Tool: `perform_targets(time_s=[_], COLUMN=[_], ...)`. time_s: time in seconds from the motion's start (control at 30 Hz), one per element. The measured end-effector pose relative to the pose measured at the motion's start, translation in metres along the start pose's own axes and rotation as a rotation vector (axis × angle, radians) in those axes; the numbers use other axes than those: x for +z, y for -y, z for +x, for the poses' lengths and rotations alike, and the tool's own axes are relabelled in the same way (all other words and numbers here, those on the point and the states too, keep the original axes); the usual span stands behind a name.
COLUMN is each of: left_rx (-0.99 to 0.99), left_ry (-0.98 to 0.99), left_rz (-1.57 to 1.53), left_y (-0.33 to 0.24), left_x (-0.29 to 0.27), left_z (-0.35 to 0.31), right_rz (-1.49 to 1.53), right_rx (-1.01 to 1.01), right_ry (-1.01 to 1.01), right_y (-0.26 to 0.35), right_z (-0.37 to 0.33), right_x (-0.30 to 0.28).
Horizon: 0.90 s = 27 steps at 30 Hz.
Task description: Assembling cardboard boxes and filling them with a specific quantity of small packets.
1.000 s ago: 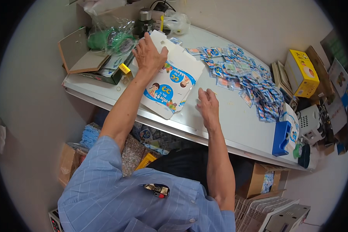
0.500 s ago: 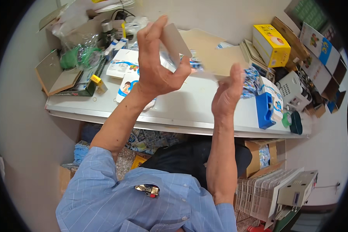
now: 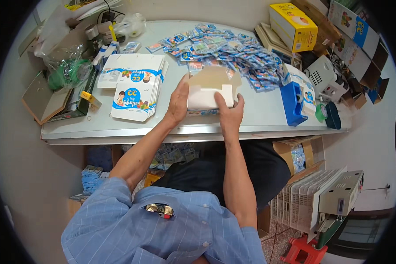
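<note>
Over the front part of the table I hold a small white carton (image 3: pixel 201 97) between both hands. Its beige inner flap (image 3: pixel 212 75) stands up at the far side, and a blue printed strip shows along its lower near edge. My left hand (image 3: pixel 179 104) is closed against the carton's left end. At the right end, my right hand (image 3: pixel 231 115) grips it, the thumb lying on the white face. Left of my hands lies a stack of flat printed cartons (image 3: pixel 135 90). Beyond the carton spreads a heap of small blue sachets (image 3: pixel 224 47).
A blue tape dispenser (image 3: pixel 293 104) stands at the right front, near green tape (image 3: pixel 320 112). Behind it are a white machine (image 3: pixel 325 75) and a yellow box (image 3: pixel 295 27). At left sit a cardboard-lidded box (image 3: pixel 46 99) and clear plastic bags (image 3: pixel 70 59). White crates (image 3: pixel 297 198) stand below right.
My hands were raised and apart, with the carton's panels spread out. They have come down and closer together on the carton, and the sachet heap behind is now exposed.
</note>
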<state>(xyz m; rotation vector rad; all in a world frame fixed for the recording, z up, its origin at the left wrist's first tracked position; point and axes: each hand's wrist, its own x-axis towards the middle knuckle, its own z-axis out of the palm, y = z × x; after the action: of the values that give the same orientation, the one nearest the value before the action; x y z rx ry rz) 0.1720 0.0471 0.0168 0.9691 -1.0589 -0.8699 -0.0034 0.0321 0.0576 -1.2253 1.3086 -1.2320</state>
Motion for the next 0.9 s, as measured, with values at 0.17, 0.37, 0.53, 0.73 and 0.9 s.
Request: perform_targets(time_s=[0.17, 0.37, 0.53, 0.73, 0.9], left_rx=[0.098, -0.151, -0.339, -0.315, -0.313], left_ry=[-0.136, -0.026, 0.057, 0.048, 0.055], left_rz=[0.109, 0.143, 0.077, -0.044, -0.129], left_y=[0.014, -0.014, -0.025, -0.013, -0.01], left_x=[0.004, -0.002, -0.005, 0.0, 0.001], left_z=[0.002, 0.003, 0.009, 0.013, 0.014], right_rz=[-0.267, -0.242, 0.432, 0.101, -0.052], right_rx=[-0.069, -0.116, 0.119, 0.098, -0.014], right_ry=[-0.093, -0.005, 0.36, 0.531, 0.498], right_y=[-0.005, -0.003, -0.007, 0.003, 0.002], right_z=[0.01, 0.008, 0.06, 0.095, 0.096], right_x=[0.004, 0.003, -0.037, -0.023, -0.018])
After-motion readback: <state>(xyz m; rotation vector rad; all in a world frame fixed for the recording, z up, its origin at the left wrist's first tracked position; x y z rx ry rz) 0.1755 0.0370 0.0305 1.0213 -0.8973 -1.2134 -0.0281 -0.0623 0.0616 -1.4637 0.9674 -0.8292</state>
